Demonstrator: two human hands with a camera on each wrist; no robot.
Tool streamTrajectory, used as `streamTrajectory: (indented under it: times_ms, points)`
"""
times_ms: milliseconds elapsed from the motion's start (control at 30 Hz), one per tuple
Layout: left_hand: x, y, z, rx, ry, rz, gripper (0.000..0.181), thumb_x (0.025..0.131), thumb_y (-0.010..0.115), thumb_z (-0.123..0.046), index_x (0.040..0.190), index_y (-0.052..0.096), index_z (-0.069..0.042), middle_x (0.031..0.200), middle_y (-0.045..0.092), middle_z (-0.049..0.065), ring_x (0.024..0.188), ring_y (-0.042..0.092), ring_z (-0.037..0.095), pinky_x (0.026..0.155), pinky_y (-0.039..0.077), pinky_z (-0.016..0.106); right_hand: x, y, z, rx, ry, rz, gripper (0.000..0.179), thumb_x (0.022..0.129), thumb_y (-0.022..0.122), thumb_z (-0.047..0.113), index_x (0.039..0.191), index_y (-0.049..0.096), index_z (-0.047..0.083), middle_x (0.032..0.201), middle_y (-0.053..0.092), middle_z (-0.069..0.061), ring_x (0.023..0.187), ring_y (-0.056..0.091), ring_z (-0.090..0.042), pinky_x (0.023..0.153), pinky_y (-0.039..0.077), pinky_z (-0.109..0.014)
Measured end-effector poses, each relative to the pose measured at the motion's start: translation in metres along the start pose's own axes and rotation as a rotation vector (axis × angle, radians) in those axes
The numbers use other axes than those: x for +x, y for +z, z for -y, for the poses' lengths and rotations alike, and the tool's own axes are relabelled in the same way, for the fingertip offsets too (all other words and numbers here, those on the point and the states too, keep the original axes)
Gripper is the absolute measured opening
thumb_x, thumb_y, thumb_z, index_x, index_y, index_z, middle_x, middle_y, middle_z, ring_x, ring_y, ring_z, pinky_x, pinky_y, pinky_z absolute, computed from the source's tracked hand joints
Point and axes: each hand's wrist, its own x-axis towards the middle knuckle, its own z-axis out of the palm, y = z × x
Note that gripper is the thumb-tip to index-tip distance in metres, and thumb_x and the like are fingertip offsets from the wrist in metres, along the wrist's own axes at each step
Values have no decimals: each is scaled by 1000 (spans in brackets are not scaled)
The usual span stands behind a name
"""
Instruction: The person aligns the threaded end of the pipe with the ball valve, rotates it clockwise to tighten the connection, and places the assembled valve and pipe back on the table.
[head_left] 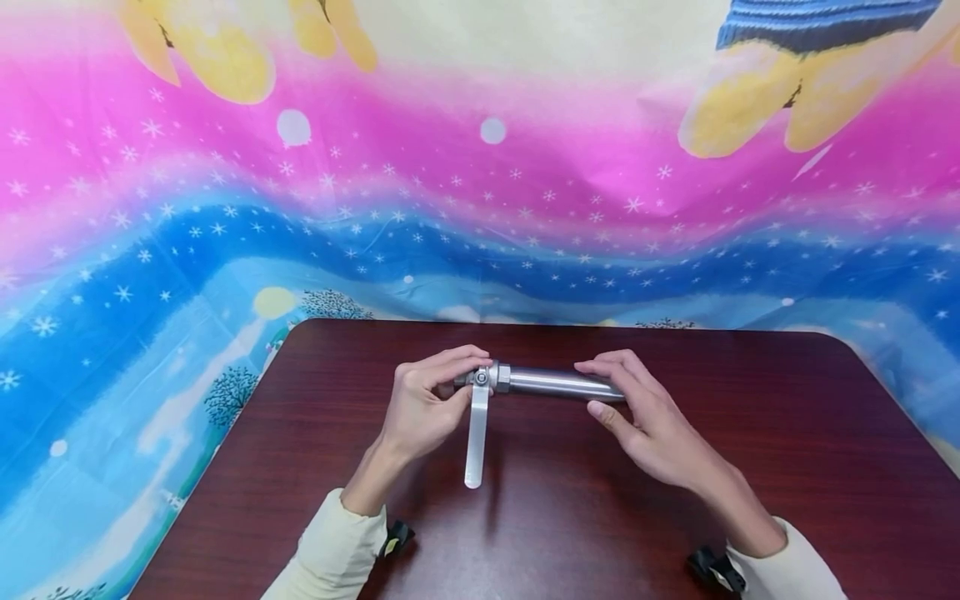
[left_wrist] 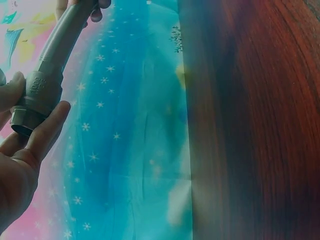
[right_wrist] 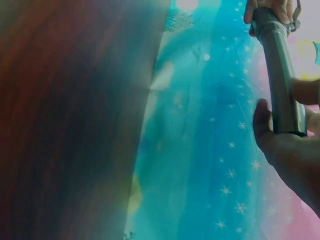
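Observation:
A lever ball valve [head_left: 482, 377] is joined to a smooth steel pipe [head_left: 551, 382], held level above the table. My left hand [head_left: 429, 400] grips the valve body, thumb below and fingers above. The flat silver lever [head_left: 476, 442] points toward me. In the left wrist view, the valve's round open end [left_wrist: 26, 121] sticks out between thumb and fingers. My right hand [head_left: 651, 421] is spread loosely around the pipe's right end, fingers along the far side. A gap shows between its thumb [right_wrist: 261, 117] and the pipe in the right wrist view.
The dark red-brown wooden table [head_left: 570, 517] has rounded far corners. Behind it hangs a pink and blue cloth [head_left: 480, 192] with snowflakes, reaching down past the table's left and right edges. Black straps [head_left: 397, 538] sit at both cuffs.

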Motion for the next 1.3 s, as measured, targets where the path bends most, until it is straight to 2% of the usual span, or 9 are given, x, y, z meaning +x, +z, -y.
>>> streamTrajectory:
  times_ms: [167, 400, 567, 700, 833, 967, 1100, 1300]
  points:
    - [0, -1, 2, 7, -3, 3, 40, 78, 70, 21, 109, 83, 0, 112, 81, 16, 84, 65, 2, 48, 40, 17, 2, -6, -2, -46, -15, 69, 52, 99, 72, 2, 146, 58, 21, 136, 55, 3, 107, 52, -5, 86, 45, -22]
    - [0, -4, 4, 0, -35, 22, 43, 78, 68, 23, 110, 83, -1, 114, 80, 17, 77, 62, 3, 50, 41, 15, 5, -5, -5, -34, -59, 2, 52, 93, 78, -1, 140, 67, 19, 131, 65, 3, 94, 56, -5, 74, 46, -20]
    - [0, -5, 4, 14, -61, 37, 42, 80, 70, 20, 112, 84, -3, 117, 80, 17, 81, 64, 4, 51, 43, 16, 5, -4, -5, -12, -41, -34, 51, 92, 79, -3, 137, 70, 20, 129, 69, 5, 93, 58, -5, 73, 47, -17]
    - [-2, -7, 5, 25, -101, 50, 42, 80, 70, 18, 112, 84, -5, 118, 80, 15, 75, 64, 11, 51, 41, 16, 5, -2, -6, 6, -18, -21, 49, 93, 79, 1, 136, 71, 22, 129, 70, 5, 96, 61, -5, 72, 50, -18]
    - [-5, -8, 6, 37, -136, 63, 41, 81, 71, 16, 112, 85, -7, 119, 81, 11, 86, 72, 18, 54, 43, 15, 4, 1, -8, 12, 5, 0, 47, 94, 80, 5, 136, 72, 24, 128, 72, 6, 92, 60, -4, 68, 50, -21]
    - [-8, -9, 9, 64, -159, 84, 38, 82, 75, 15, 111, 85, -6, 117, 81, 12, 100, 77, 22, 62, 53, 14, 2, 5, -12, 29, 21, 13, 47, 94, 81, 7, 136, 72, 25, 127, 73, 5, 83, 57, -4, 63, 46, -21]
    - [-12, -9, 12, 69, -206, 109, 35, 82, 77, 13, 110, 86, -7, 115, 82, 14, 104, 79, 24, 71, 61, 20, -1, 9, -18, 64, 36, 35, 46, 93, 82, 7, 136, 73, 23, 126, 73, 4, 79, 56, -4, 62, 46, -21]
    - [-17, -7, 17, 92, -297, 145, 34, 81, 80, 10, 109, 86, -9, 114, 82, 8, 105, 78, 20, 77, 65, 30, -3, 16, -26, 96, 57, 65, 43, 92, 84, 8, 132, 76, 19, 124, 74, 3, 82, 57, -4, 64, 47, -21]
